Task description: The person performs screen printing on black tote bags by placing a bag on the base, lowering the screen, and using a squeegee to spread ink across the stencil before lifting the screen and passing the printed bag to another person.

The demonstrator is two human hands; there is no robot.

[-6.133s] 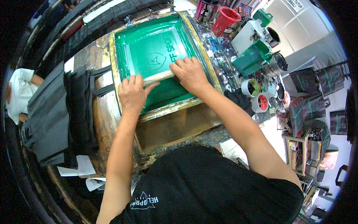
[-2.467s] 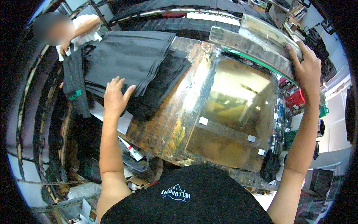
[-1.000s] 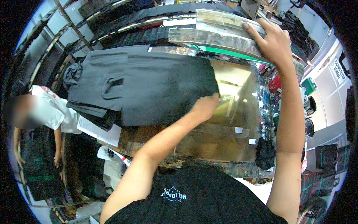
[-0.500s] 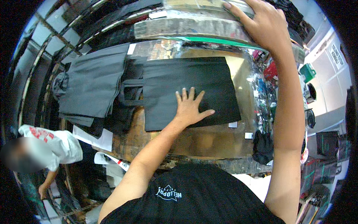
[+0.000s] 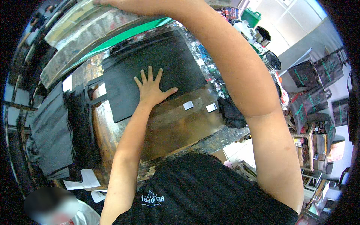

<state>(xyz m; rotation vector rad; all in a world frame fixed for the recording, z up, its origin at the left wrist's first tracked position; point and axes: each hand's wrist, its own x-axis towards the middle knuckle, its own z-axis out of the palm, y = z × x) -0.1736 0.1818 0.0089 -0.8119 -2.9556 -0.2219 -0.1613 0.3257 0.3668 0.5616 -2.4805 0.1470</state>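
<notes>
A black fabric bag (image 5: 176,52) lies flat on the worn work table, its handle loop (image 5: 93,99) sticking out at the left. My left hand (image 5: 150,90) is spread flat on the bag near its front edge, fingers apart. At the top edge of the view, my right hand (image 5: 138,5) is on the upper rim of a stained printing frame (image 5: 80,48) with a green strip (image 5: 129,36) along its lower side. The frame is tilted up behind the bag. Part of the right hand is cut off by the picture's edge.
A pile of black bags (image 5: 52,131) lies at left, with white paper (image 5: 83,179) below it. Two small white pieces (image 5: 188,105) and a bunched black cloth (image 5: 230,112) lie right of my left hand. Another person (image 5: 84,213) is at lower left. Printed bags (image 5: 330,67) hang at right.
My view has turned, so the table and bags appear rotated and shifted left. The left hand stays spread on the bag; the right hand remains at the frame.
</notes>
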